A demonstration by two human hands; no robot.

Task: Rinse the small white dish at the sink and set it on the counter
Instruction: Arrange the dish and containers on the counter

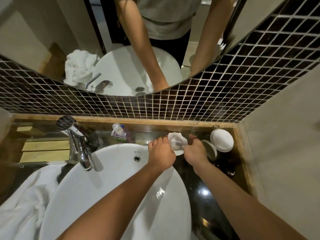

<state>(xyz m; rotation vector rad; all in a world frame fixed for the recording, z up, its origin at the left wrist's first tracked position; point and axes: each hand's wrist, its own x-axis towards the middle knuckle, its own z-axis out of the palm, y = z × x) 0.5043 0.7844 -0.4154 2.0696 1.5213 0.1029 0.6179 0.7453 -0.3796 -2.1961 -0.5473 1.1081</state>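
The small white dish [181, 138] has a wavy rim and sits on the dark counter [199, 187], just behind the right side of the white basin [121, 187]. A small clear glass item [174, 142] rests on the dish. My left hand [161, 152] curls around the dish's left edge, beside the glass. My right hand [195, 151] closes on its right edge. Both forearms reach over the basin. The near part of the dish is hidden behind my hands.
A chrome faucet [81, 149] stands left of the basin, not running. A pump bottle [119, 133] is behind the basin. White round lidded containers [221, 140] and dark jars crowd the right corner. A white towel [22, 205] lies at the left. Tiled wall and mirror behind.
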